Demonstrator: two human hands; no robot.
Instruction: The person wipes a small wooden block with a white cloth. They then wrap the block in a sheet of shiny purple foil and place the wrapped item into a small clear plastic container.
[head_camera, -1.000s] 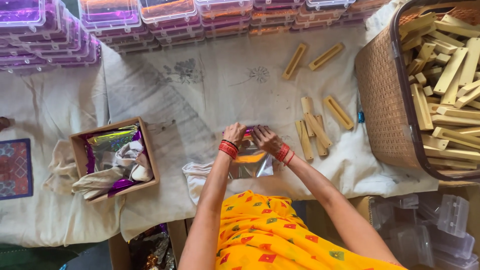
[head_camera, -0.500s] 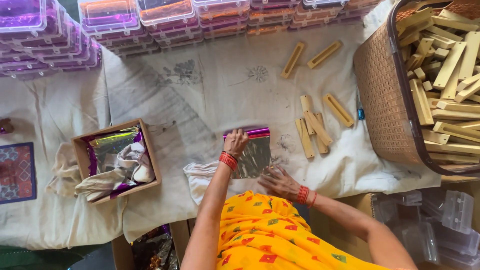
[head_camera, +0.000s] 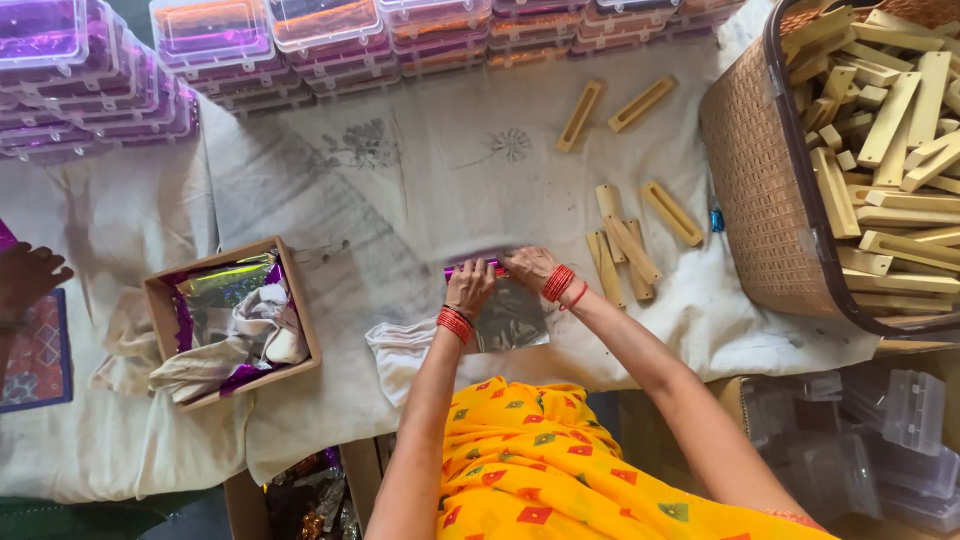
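Centre of frame: left hand (head_camera: 470, 288) and right hand (head_camera: 530, 268) both pinch the top edge of the silvery pouch (head_camera: 512, 318), which extends toward the person.

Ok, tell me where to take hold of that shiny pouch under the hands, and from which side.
Grip the shiny pouch at its near edge, coming from the person's side. It lies flat on the white cloth, and the left hand and right hand already press its far purple end, so only the near part is free. Wooden blocks probably hinder a reach from the right.
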